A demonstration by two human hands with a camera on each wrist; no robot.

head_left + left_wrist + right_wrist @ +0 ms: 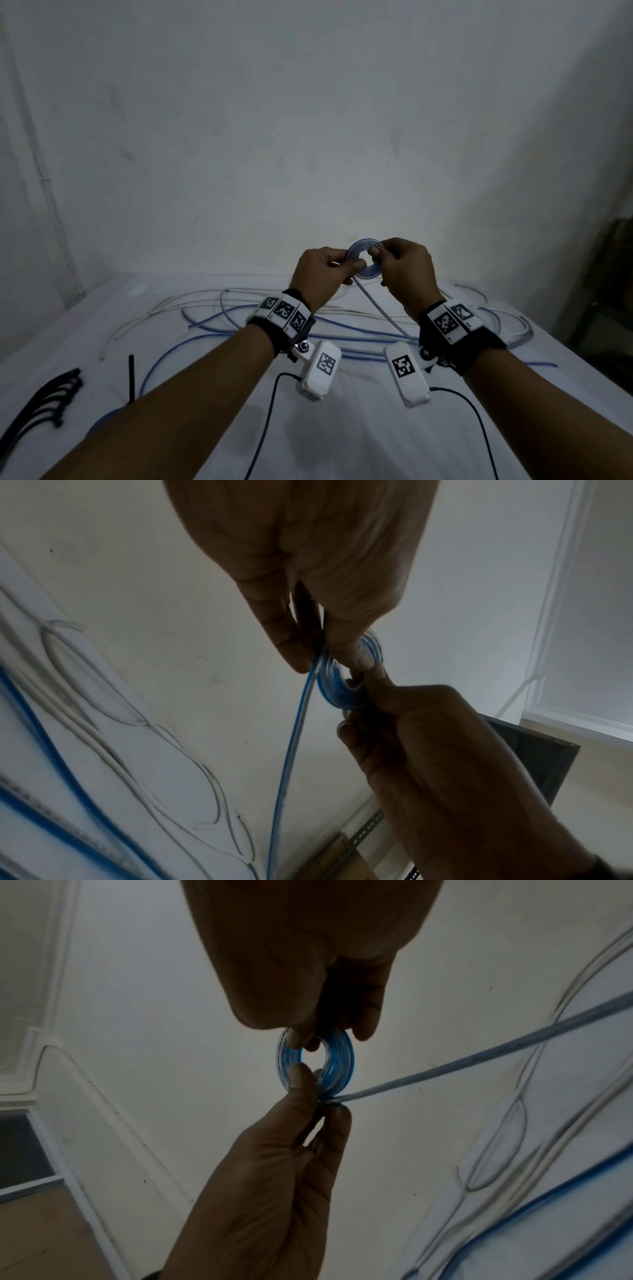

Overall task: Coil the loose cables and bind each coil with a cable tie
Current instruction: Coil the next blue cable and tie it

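While both hands are up in front of the wall [308, 120], they've got a small coil [363, 260] pinched between them, held in the air above the table [359, 428]. It's a glossy blue cable in a clear jacket, wound into a tight flat ring with an open hole in the middle. The left hand [320, 274] pinches the coil's left side with thumb and fingers; the right hand [406, 270] has its thumb and fingertips curled on the right side. From the right wrist view the ring reads as an oval, with the fingers [301, 1080] of the left hand clamped on its lower edge.

One loose tail [380, 308] of the same cable runs straight down off the coil to the table, passing between the wrists.

Below, the table is covered in something white and matte. A mess of thin cables is sprawled across it: blue cables [239, 329] in long, lazy curves and white cables [164, 308] looping among them, all round and smooth. They cross over each other, so it's hard to tell where any one ends.

Off at the near left edge there's a bunch of black ties [48, 401] fanned out flat, and one stiff black tie [131, 377] lying by itself just beside a blue cable.

Each wrist wears a black strap with white tagged blocks, and a thin dark lead hangs from each.
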